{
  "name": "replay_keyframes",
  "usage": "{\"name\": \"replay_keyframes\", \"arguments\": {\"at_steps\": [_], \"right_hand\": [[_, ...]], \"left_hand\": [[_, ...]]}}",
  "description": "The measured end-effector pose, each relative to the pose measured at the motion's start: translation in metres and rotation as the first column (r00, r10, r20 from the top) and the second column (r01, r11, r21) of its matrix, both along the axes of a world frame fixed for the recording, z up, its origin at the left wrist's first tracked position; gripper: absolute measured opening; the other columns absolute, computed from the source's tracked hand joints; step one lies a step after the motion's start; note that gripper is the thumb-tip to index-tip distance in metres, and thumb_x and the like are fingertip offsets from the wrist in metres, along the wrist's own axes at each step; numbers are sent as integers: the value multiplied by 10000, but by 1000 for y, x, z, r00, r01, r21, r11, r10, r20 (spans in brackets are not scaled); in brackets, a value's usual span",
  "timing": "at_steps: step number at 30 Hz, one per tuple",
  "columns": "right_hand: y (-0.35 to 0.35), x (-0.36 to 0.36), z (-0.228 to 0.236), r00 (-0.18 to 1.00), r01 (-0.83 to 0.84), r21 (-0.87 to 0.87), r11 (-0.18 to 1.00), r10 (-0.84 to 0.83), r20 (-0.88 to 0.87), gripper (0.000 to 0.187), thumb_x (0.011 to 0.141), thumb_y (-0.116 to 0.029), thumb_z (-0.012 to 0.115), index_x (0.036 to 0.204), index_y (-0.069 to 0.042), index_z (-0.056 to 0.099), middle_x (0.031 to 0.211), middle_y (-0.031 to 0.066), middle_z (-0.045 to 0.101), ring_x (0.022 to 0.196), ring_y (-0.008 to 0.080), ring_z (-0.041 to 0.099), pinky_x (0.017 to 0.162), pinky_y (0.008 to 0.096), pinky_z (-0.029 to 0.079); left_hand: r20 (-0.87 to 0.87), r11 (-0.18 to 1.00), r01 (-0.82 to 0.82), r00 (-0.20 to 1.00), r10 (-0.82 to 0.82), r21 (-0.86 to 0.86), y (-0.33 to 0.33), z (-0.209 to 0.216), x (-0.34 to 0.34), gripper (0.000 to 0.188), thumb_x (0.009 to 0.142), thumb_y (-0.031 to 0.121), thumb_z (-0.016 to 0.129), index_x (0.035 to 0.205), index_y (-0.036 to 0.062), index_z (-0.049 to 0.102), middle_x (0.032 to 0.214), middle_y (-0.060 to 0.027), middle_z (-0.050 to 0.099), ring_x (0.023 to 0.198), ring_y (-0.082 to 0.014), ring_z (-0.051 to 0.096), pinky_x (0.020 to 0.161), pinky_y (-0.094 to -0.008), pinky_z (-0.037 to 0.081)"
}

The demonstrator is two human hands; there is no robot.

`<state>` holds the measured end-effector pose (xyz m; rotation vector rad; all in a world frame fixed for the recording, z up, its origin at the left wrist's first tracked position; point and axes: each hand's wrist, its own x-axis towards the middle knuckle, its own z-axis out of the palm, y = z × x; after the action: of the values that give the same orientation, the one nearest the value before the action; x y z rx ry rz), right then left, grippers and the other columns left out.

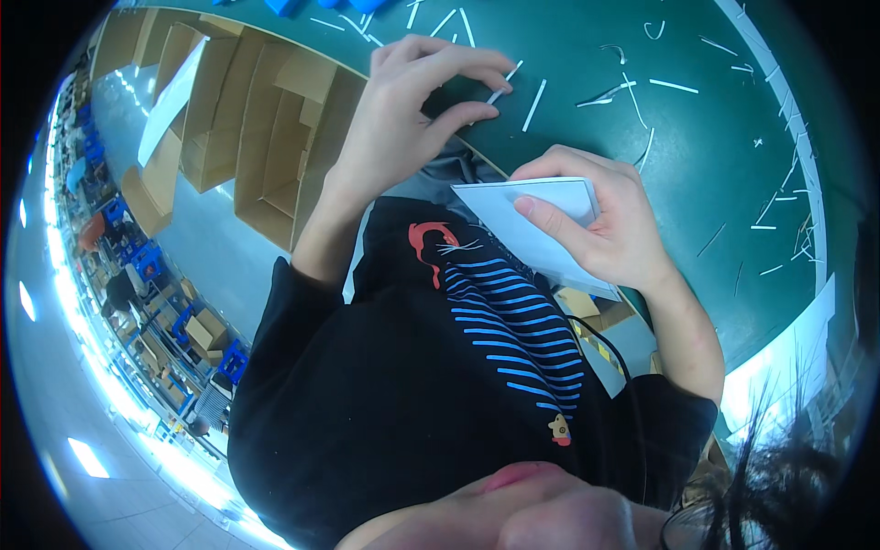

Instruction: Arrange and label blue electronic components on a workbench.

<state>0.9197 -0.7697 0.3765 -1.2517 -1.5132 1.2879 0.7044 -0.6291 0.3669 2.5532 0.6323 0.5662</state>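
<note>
My left hand (pixel 403 115) is over the near edge of the green table, with a thin white strip (pixel 509 80) pinched between its thumb and fingers. To the right and nearer my body, my right hand (pixel 616 213) grips a flat white rectangular piece (pixel 504 215), like a card or a thin stack of paper. Its thumb lies on top and the other fingers go behind, where they are hidden. The white piece is tilted over the table's edge. Another short white strip (pixel 534 105) lies on the table just right of my left fingertips.
Several more white strips (pixel 674 86) and curled scraps are scattered over the green tabletop (pixel 587 55). Blue objects (pixel 284 5) are cut off at the far edge of view. Open cardboard boxes (pixel 275 137) stand left of the table. White sheets (pixel 779 385) lie at the right.
</note>
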Motion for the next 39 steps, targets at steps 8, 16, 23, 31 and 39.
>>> {"name": "replay_keyframes", "arguments": {"at_steps": [8,16,23,31,39], "right_hand": [[-4,16,4,876,360,-75,930,-364,-315,248,974,-98,740,1218,-52,718,978,91,740,794,149,700,730,220,543],[40,42,49,270,873,-218,437,-804,-530,563,1088,-393,548,1471,20,543,1327,211,666,1170,291,674,1056,419,491],[-7,23,8,954,201,-154,967,-229,-195,444,908,-131,829,1282,37,660,1040,174,757,844,237,753,721,306,623],[5,13,8,716,482,-196,854,-513,-473,304,1009,-66,693,1247,98,599,908,188,715,776,236,720,673,317,617],[4,12,4,827,333,-263,906,-414,-380,290,1045,-83,636,1265,98,582,870,172,691,766,229,689,678,314,582]], "left_hand": [[283,962,-54,950,132,-267,-4,2,-12,472,903,153,819,1330,28,663,1278,-133,697,1073,-227,661,959,-338,513],[85,740,257,961,-262,-622,-57,4,-2,541,918,165,810,1380,-14,593,1292,-171,690,940,-241,725,830,-311,593],[294,413,94,841,454,-906,-37,23,40,494,927,111,758,1388,51,591,1261,-182,662,1036,-303,668,968,-384,535],[587,463,375,629,509,-803,-48,0,40,431,961,-4,734,1350,-42,553,1049,-201,704,947,-250,743,892,-319,628],[592,628,307,745,308,-715,-42,-3,37,464,983,-33,678,1414,-14,509,1217,-216,702,969,-265,755,876,-327,630]]}}
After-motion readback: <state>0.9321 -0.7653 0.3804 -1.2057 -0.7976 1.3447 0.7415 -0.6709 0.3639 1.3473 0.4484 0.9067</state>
